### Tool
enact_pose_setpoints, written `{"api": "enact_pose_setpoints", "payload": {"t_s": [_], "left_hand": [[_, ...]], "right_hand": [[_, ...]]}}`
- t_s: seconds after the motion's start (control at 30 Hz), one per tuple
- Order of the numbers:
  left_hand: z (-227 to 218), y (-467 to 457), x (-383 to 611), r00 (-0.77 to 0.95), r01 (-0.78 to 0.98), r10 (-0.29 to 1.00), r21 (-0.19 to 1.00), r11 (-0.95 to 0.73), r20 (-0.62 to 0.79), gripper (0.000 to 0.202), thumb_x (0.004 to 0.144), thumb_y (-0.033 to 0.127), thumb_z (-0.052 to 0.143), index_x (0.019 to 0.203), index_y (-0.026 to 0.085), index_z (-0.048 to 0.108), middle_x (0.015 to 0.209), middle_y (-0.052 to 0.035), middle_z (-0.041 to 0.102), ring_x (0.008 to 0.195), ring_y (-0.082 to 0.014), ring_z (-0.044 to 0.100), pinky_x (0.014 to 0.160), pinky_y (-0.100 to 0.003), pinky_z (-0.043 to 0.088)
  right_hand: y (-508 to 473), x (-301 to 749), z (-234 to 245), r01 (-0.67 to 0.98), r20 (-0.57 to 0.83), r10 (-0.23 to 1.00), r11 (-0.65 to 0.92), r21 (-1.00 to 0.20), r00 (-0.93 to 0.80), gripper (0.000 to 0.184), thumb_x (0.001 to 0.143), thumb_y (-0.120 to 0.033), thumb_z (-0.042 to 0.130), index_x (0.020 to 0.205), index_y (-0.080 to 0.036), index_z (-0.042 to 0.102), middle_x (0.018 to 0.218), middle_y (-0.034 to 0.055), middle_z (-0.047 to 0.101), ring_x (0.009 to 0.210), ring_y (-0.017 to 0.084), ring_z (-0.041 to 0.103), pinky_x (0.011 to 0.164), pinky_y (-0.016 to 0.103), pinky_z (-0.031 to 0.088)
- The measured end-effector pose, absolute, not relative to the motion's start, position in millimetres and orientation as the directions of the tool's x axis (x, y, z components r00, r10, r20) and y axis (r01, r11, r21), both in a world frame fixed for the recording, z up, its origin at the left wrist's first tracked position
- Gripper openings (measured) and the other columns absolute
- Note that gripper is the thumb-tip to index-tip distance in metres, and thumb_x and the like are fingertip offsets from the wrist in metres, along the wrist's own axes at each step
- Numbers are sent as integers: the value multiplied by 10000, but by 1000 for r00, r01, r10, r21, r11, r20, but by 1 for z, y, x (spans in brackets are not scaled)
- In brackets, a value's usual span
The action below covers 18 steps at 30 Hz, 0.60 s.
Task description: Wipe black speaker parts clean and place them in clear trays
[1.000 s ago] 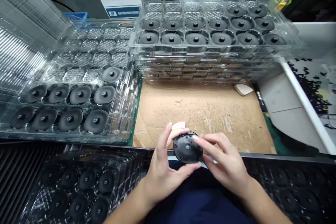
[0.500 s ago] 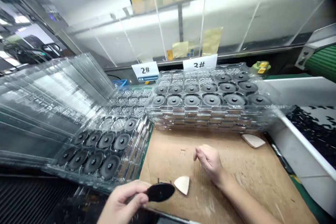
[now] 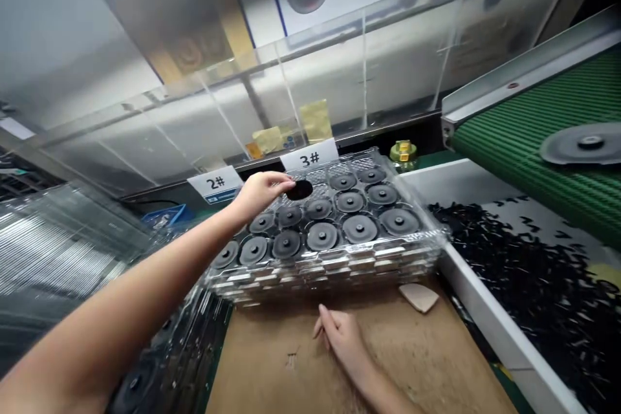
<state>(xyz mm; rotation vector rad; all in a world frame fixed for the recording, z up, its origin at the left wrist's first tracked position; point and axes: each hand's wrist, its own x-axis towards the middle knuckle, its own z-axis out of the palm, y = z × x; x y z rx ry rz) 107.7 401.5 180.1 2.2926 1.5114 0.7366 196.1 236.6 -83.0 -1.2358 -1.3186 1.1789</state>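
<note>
My left hand (image 3: 259, 193) reaches far out over the stack of clear plastic trays (image 3: 334, 259) under the "3#" sign (image 3: 309, 157). Its fingers pinch a round black disc part (image 3: 299, 190) just above an upper-row pocket of the top tray. Several similar black disc parts (image 3: 359, 228) fill the tray's other pockets. My right hand (image 3: 342, 335) rests on the brown cardboard sheet (image 3: 417, 362) in front of the stack, fingers loosely together and holding nothing that I can see.
A second clear tray (image 3: 160, 362) with dark discs lies low at the left under my forearm. A white bin of small black pieces (image 3: 528, 272) is at the right, beside a green conveyor belt (image 3: 524, 142) carrying a grey disc (image 3: 582, 144). A tan wedge (image 3: 420, 297) lies on the cardboard.
My left hand has carried the black disc from near the table's front edge up and out over the "3#" tray. My right hand let go of it and now rests on the cardboard. The view tilted up.
</note>
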Motion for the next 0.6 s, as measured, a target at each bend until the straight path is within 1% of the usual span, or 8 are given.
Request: {"api": "enact_pose_setpoints", "payload": {"t_s": [0.07,0.17,0.27,0.33,0.4,0.5,0.57,0.6], "left_hand": [[167,429,131,334,752,898,492,-438,288,451,818,374,412,826,32,706,994,-10,731,1137,-260,576,1012,-401,358],[144,448,147,352,733,883,495,-466,311,462,854,332,362,804,7,686,935,-38,737,1114,-283,590,1004,-425,372],[131,448,146,354,714,866,496,-494,353,384,859,312,425,898,29,682,1115,-83,697,1270,-303,462,1070,-442,292],[132,439,136,361,706,853,486,-514,377,368,864,315,458,1049,71,662,1306,-96,595,1382,-293,296,1118,-448,197],[138,417,114,408,705,841,462,-537,355,405,894,331,424,1179,119,618,1417,-84,498,1407,-294,244,1126,-454,182],[144,355,61,487,722,836,423,-548,253,323,821,379,566,1064,220,708,1410,-97,513,1382,-356,307,1109,-531,218],[137,296,20,578,719,801,365,-591,158,303,843,367,531,1102,335,686,1427,-49,499,1371,-351,337,1084,-540,296],[129,264,2,551,735,819,371,-568,160,308,870,350,486,1118,368,668,1415,-29,511,1358,-338,361,1082,-529,314]], "right_hand": [[238,195,-81,98,28,998,33,-995,-52,439,952,-443,452,653,-144,572,504,-75,497,461,74,512,539,236,471],[239,194,-79,115,29,997,38,-993,-77,415,948,-427,469,665,-144,580,530,-66,523,511,86,547,586,255,489],[239,195,-79,129,12,996,24,-991,-94,389,949,-412,473,698,-141,593,574,-55,557,541,91,567,608,264,500],[239,197,-78,136,-4,994,10,-991,-105,360,949,-402,479,741,-136,606,626,-43,587,567,93,580,618,267,509],[238,198,-76,146,-18,992,0,-989,-121,319,947,-390,487,811,-134,620,698,-27,618,602,98,595,630,272,519],[237,201,-71,168,-34,989,-9,-986,-142,271,942,-375,500,918,-136,625,812,-2,644,669,112,616,659,288,532],[236,202,-69,188,-40,988,-11,-982,-150,260,938,-369,509,962,-136,622,868,11,648,712,124,625,680,301,537],[235,203,-68,200,-42,987,-11,-980,-152,257,936,-367,512,976,-137,621,893,16,649,736,130,629,694,309,539]]}}
